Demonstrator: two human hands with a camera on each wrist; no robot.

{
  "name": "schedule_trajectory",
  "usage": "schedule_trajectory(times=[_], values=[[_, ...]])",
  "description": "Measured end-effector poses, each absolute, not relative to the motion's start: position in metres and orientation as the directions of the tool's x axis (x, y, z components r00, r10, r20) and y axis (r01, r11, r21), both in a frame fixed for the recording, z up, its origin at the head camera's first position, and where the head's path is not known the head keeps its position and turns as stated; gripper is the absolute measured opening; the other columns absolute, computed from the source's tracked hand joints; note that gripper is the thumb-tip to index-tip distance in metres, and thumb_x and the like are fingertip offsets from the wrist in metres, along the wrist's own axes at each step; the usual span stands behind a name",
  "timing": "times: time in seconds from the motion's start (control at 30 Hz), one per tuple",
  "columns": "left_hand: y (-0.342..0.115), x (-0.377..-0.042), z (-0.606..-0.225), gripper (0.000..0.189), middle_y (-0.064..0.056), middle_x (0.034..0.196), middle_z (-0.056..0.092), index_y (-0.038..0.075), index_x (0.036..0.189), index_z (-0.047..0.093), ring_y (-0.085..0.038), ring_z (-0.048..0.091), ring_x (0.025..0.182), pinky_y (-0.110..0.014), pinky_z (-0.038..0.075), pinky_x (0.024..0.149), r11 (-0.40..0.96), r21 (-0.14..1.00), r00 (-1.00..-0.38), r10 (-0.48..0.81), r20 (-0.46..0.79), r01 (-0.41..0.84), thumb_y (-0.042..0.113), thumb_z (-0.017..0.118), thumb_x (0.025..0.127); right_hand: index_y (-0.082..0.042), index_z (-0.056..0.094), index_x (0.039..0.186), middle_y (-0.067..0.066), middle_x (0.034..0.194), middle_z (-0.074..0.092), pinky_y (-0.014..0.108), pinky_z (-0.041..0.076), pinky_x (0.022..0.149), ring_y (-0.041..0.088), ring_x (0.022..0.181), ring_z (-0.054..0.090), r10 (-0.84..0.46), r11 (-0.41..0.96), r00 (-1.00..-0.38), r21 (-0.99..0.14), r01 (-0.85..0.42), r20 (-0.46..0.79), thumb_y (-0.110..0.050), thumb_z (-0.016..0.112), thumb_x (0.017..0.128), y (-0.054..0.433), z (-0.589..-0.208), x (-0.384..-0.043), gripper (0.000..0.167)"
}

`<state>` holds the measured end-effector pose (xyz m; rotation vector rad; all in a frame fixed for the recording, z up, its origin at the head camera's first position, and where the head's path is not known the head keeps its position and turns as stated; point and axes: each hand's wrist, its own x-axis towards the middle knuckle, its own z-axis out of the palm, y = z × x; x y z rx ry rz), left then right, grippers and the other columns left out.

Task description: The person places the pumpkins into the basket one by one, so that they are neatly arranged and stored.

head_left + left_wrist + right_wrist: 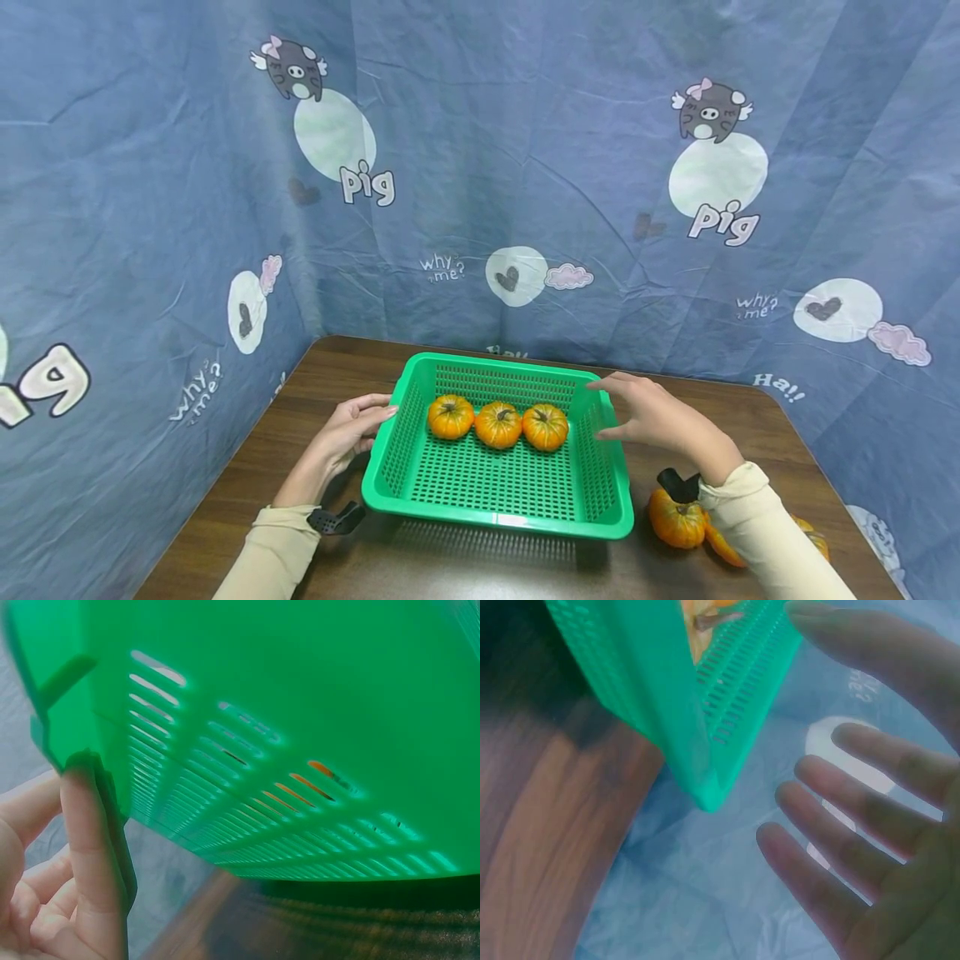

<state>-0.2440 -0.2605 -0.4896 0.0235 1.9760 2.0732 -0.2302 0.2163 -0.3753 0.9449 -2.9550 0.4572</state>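
A green plastic basket (495,492) with slotted walls stands at mid-table in the head view, with three small orange pumpkins (498,425) in a row inside it. My left hand (352,429) grips the basket's left rim; the left wrist view shows its fingers (94,847) right at the rim, beside the slotted wall. Over the right rim, my right hand (648,412) is spread, thumb and fingers apart. In the right wrist view, the extended fingers (855,802) hold nothing, and a gap shows between them and the basket's corner.
More orange pumpkins (677,518) lie on the wooden table (330,375) at the right, partly hidden under my right forearm and its black wrist strap. A blue printed cloth (450,167) hangs behind the table and along its left side.
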Motion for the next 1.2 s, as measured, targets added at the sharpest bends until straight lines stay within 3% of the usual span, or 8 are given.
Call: schedule_trajectory(times=[0.1, 0.3, 0.63, 0.93, 1.2], values=[[-0.261, -0.244, -0.490, 0.052, 0.011, 0.092, 0.076, 0.000, 0.145, 0.049, -0.006, 0.074, 0.078, -0.022, 0.062, 0.066, -0.028, 0.982, -0.961, 0.214, -0.175, -0.185, 0.022, 0.068, 0.102, -0.008, 0.063, 0.140, 0.015, 0.137, 0.065, 0.055, 0.055, 0.101, 0.037, 0.125, 0.063, -0.549, 0.778, -0.829, -0.296, -0.555, 0.110, -0.031, 0.089, 0.082, 0.223, -0.377, -0.225, 0.068], [-0.261, -0.245, -0.490, 0.049, 0.011, 0.091, 0.076, 0.001, 0.144, 0.050, -0.006, 0.075, 0.077, -0.023, 0.062, 0.066, -0.038, 0.982, -0.961, 0.217, -0.172, -0.184, 0.020, 0.067, 0.102, -0.002, 0.064, 0.137, 0.015, 0.133, 0.068, 0.055, 0.056, 0.101, 0.037, 0.123, 0.065, -0.541, 0.768, -0.827, -0.309, -0.561, 0.155, -0.026, 0.091, 0.080, 0.233, -0.385, -0.216, 0.068], [-0.261, -0.245, -0.492, 0.047, 0.011, 0.091, 0.077, 0.002, 0.142, 0.052, -0.006, 0.074, 0.076, -0.021, 0.061, 0.064, -0.041, 0.982, -0.962, 0.212, -0.174, -0.187, 0.021, 0.067, 0.102, -0.010, 0.063, 0.140, 0.010, 0.137, 0.066, 0.057, 0.054, 0.102, 0.036, 0.128, 0.062, -0.469, 0.803, -0.877, -0.365, -0.471, 0.102, -0.030, 0.089, 0.081, 0.251, -0.397, -0.195, 0.067], [-0.261, -0.245, -0.490, 0.047, 0.011, 0.091, 0.077, 0.002, 0.143, 0.052, -0.006, 0.074, 0.073, -0.021, 0.061, 0.063, -0.041, 0.981, -0.961, 0.212, -0.177, -0.189, 0.020, 0.067, 0.102, -0.007, 0.066, 0.134, 0.015, 0.130, 0.069, 0.055, 0.058, 0.092, 0.039, 0.117, 0.067, -0.512, 0.798, -0.852, -0.308, -0.518, 0.107, -0.036, 0.092, 0.076, 0.272, -0.410, -0.179, 0.070], [-0.260, -0.244, -0.490, 0.049, 0.011, 0.090, 0.078, 0.001, 0.144, 0.050, -0.006, 0.075, 0.075, -0.021, 0.061, 0.063, -0.048, 0.980, -0.960, 0.216, -0.177, -0.191, 0.020, 0.066, 0.103, -0.005, 0.065, 0.135, 0.017, 0.131, 0.067, 0.057, 0.058, 0.092, 0.042, 0.119, 0.065, -0.493, 0.805, -0.869, -0.352, -0.477, 0.051, -0.036, 0.091, 0.078, 0.287, -0.421, -0.167, 0.071]])
